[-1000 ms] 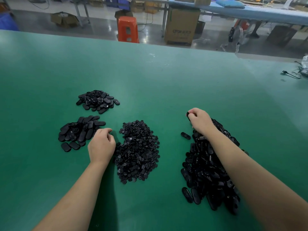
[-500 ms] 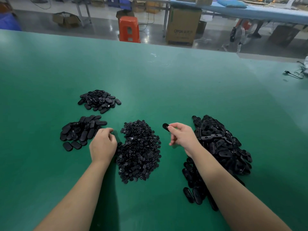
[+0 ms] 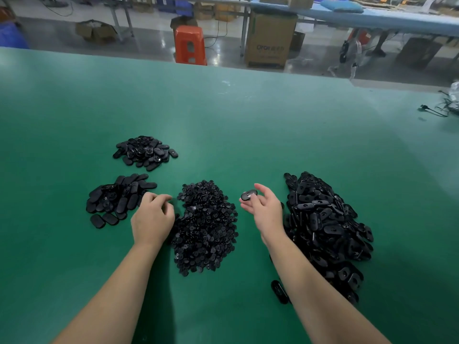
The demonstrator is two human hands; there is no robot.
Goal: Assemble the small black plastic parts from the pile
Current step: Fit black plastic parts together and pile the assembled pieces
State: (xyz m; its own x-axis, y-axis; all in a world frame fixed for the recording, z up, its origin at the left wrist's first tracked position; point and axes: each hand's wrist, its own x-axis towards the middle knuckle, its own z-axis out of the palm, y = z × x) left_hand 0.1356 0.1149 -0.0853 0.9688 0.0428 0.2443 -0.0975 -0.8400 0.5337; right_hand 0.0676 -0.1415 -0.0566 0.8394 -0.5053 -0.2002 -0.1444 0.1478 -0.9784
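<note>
The right hand is pinching one oval black part by its rim: light, stiff, probably slippery. The left hand is curling over the small-parts pile mid-table; I cannot tell its hold.

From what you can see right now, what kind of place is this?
Probably a factory assembly floor. A large green worktable carries sorted piles of black plastic parts, and cardboard cartons and another long bench stand behind it.

The right forearm hides the near-left edge of the big oval-part pile. The left hand curls knuckles-up, hiding its fingertips and whatever they touch. Single pieces in the small round-part pile are too small to tell apart. Cables are cut off at the right edge.
</note>
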